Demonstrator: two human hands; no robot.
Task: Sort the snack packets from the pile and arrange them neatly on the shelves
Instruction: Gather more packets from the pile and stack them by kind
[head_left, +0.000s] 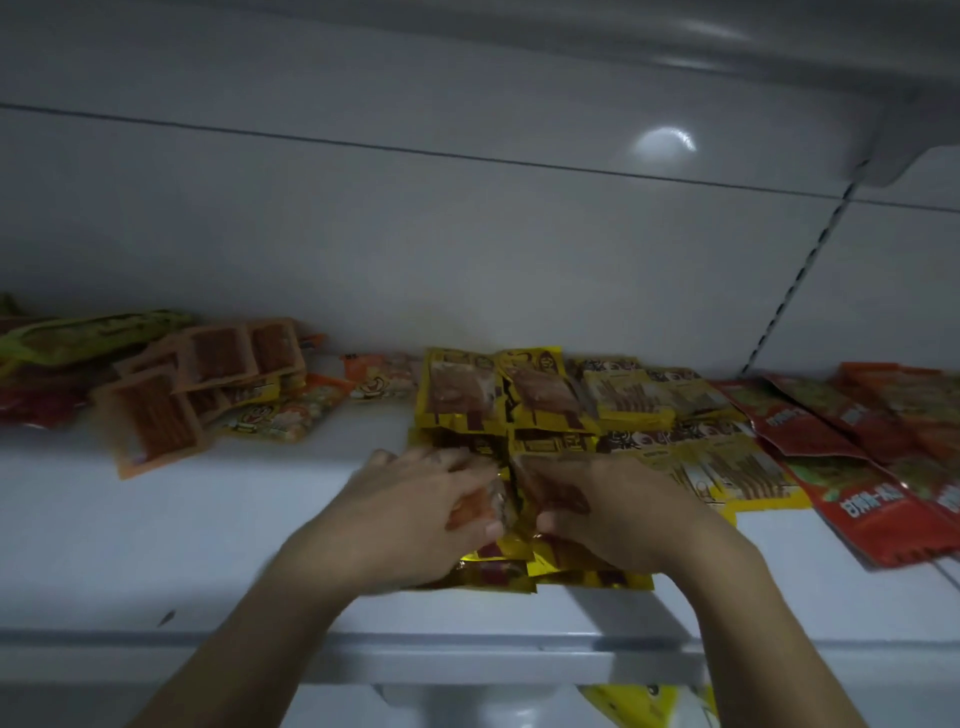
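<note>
Two hands reach onto a dim white shelf. Both the left hand and the right hand have a grip closed round yellow packets near the front edge.

Left grip and right grip: bare hands. Forearms behind each grip apparently uncovered to frame edge; lighting dim.

head view, close, facing forward-down at shelf
</note>
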